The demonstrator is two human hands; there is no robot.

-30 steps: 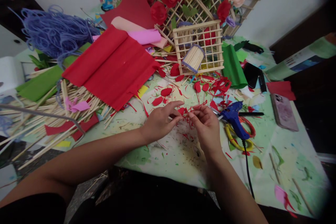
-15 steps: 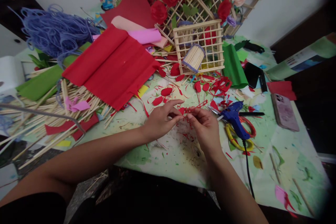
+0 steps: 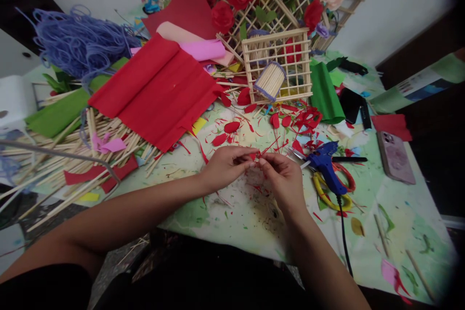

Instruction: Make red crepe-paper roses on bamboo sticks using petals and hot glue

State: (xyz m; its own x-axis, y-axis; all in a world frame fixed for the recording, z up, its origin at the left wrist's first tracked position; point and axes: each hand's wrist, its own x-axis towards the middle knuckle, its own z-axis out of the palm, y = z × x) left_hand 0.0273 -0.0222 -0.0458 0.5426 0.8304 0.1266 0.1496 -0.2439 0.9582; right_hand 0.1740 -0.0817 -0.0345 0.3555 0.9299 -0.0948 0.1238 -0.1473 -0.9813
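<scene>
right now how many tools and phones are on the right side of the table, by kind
glue gun: 1
scissors: 1 pair, under the glue gun
phone: 1, lying face down
total: 3
The right hand is just left of the glue gun, pinching a red paper piece with the left hand.

Matt, finely ribbed crepe paper makes up the red sheet [image 3: 156, 92] at far left and the green roll [image 3: 323, 92] at right. The small crate [image 3: 278, 65] is pale bare wood, as are the loose sticks [image 3: 72, 155]. The blue glue gun [image 3: 325, 167] is smooth plastic. The phone [image 3: 395, 157] looks glossy. The desk [image 3: 399, 218] cover appears smooth, paint-stained.
</scene>
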